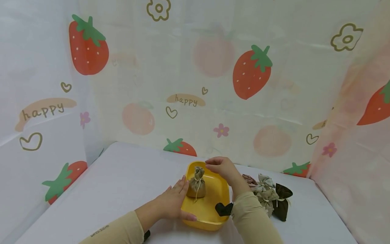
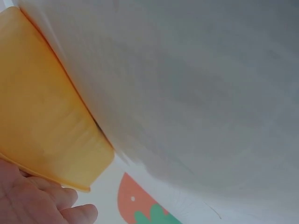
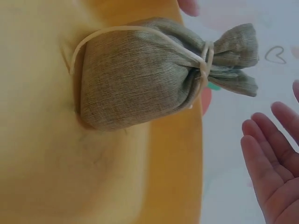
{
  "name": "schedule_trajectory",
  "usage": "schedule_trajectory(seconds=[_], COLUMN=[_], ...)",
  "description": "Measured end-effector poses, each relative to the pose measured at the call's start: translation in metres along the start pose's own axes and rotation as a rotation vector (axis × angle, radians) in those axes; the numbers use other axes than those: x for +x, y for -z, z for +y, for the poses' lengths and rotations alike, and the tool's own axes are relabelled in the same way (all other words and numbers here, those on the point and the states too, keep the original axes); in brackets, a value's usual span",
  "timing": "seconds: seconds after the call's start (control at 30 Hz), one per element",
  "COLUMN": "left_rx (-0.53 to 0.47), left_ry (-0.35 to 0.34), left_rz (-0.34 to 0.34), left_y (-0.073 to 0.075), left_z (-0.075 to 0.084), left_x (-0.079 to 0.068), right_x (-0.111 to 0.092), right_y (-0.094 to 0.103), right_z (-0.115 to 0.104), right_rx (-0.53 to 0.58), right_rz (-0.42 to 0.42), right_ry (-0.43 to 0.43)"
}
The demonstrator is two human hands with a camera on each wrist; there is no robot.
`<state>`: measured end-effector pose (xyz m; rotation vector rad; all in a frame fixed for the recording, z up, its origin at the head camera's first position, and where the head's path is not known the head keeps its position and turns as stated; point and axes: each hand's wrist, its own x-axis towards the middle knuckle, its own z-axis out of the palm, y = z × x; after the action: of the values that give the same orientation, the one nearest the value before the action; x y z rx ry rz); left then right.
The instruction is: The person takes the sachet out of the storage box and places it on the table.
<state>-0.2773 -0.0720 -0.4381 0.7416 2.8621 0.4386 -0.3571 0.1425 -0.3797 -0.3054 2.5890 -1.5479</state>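
A small grey-brown cloth pouch [image 1: 196,188], its neck tied with a pale cord, stands upright in the left part of a yellow plastic tray [image 1: 217,193]. My left hand [image 1: 172,202] rests against the tray's left rim, fingers straight and thumb at the near corner. In the left wrist view that hand [image 2: 37,198] touches the rim of the tray [image 2: 51,112]. Over the tray's far right side is my right hand [image 1: 223,169], holding nothing. The right wrist view has the right hand's fingers [image 3: 265,158] loosely extended, apart from the tied neck of the pouch [image 3: 135,77].
Right of the tray, behind my right forearm, several tied cloth pouches [image 1: 268,195] lie in a cluster, pale, reddish and dark brown. A white cloth [image 1: 137,173] covers the table. Strawberry-printed curtains [image 1: 182,67] stand at the back and both sides.
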Motion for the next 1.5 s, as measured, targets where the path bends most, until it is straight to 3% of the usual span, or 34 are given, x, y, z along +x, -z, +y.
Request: schedule_trajectory(seconds=[0.3,0.7,1.23,1.5], left_rx=[-0.008,0.001,0.011,0.001], left_ry=[-0.005,-0.018,-0.039,-0.032], left_rz=[-0.006,0.002,0.024,0.017], left_y=[0.002,0.000,0.000,0.002], left_z=[0.001,0.000,-0.001,0.001], left_x=[-0.001,-0.001,-0.002,-0.002], right_x=[0.005,0.008,0.006,0.003], right_y=[-0.009,-0.020,-0.024,-0.025], right_z=[0.008,0.015,0.015,0.014], right_rx=[-0.026,-0.072,-0.055,-0.066], right_rz=[-0.036,-0.148,-0.182,-0.151], right_ry=[0.001,0.042,0.084,0.096])
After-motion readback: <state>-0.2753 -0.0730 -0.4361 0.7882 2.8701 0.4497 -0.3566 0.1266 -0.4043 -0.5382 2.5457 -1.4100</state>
